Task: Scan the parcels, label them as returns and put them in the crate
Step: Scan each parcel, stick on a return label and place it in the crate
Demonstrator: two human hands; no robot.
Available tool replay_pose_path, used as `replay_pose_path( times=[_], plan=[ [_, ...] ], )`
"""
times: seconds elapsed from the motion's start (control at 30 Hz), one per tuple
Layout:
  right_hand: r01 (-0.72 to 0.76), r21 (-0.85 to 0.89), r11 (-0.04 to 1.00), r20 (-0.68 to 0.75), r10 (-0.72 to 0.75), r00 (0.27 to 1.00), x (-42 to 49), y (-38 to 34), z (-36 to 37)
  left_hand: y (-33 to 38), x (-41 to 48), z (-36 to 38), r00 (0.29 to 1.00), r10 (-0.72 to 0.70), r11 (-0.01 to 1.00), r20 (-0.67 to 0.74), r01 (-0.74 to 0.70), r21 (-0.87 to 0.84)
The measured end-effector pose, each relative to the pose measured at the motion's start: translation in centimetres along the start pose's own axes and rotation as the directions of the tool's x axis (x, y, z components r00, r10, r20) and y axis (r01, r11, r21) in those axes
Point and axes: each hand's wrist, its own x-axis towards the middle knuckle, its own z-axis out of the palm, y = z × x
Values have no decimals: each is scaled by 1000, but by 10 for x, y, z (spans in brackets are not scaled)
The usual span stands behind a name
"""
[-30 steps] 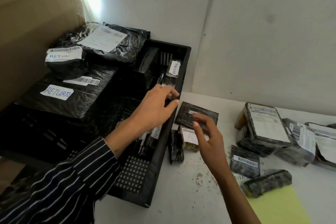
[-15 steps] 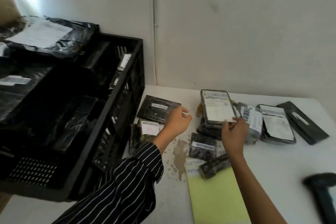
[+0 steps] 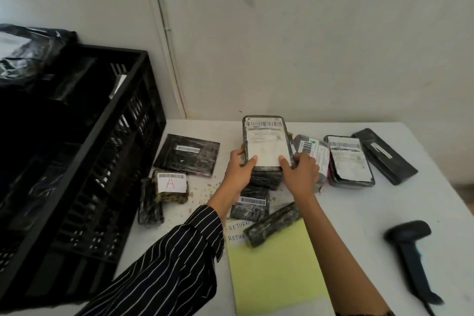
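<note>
Toward the back edge of the table (image 3: pixel 384 213), about midway along it, both hands hold one dark wrapped parcel (image 3: pixel 266 141) with its white shipping sheet facing up. The left hand (image 3: pixel 239 169) wraps the near left corner, thumb laid on top of the sheet and fingers curled round the side. The right hand (image 3: pixel 300 174) does the same at the near right corner. The parcel sits over a lower parcel (image 3: pixel 264 178); whether it rests on that or is already raised cannot be told.

The step in hand looks like picking this parcel out for scanning. Doing it well probably means lifting straight up, so the lower parcel is not dragged along. Both thumbs lie on the blank near part of the sheet, well clear of the barcode strip along its far end, which suits scanning. The scanner (image 3: pixel 410 246) lies near the front right corner, so the right hand would likely let go to fetch it while the left bears the parcel alone; a hold under the parcel's middle would help then. The return labels (image 3: pixel 237 231) wait by the yellow pad (image 3: pixel 274 277), and the crate (image 3: pixel 120 151) stands at the left edge.
</note>
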Motion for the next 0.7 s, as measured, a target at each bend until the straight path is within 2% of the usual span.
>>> replay_pose_path(
  times=[0.07, 0.13, 0.3, 0.37, 0.43, 0.5, 0.53, 0.7],
  plan=[
    [-12, 289, 957, 69, -8, 998, -13, 3, -13, 0, -10, 2, 998, 55, 998, -10, -55, -43],
    [-32, 473, 881, 110, -23, 994, -28, 9, -30, 0, -24, 7, 996, 90, 990, -4, -90, -107],
    [-27, 546, 837, 101, -34, 994, -58, 53, -65, -12, -61, 21, 997, 68, 993, 49, -62, -102],
    [23, 437, 899, -9, -21, 1000, -64, 86, -79, -21, -71, 33, 996, 43, 996, 76, -36, -84],
    [51, 133, 990, -195, -24, 980, -65, 129, -93, -30, -79, 48, 994, 32, 998, 103, -26, -56],
    [-47, -237, 970, -309, -29, 951, -61, 171, -103, -38, -83, 63, 991, 14, 999, 133, -8, -42],
    [-115, -323, 939, -318, 6, 948, -60, 187, -109, -42, -84, 70, 989, 2, 999, 148, 3, -34],
    [-299, -379, 876, -252, 214, 944, -48, 224, -128, -58, -84, 101, 981, -26, 1000, 194, 26, 1]
  ],
)
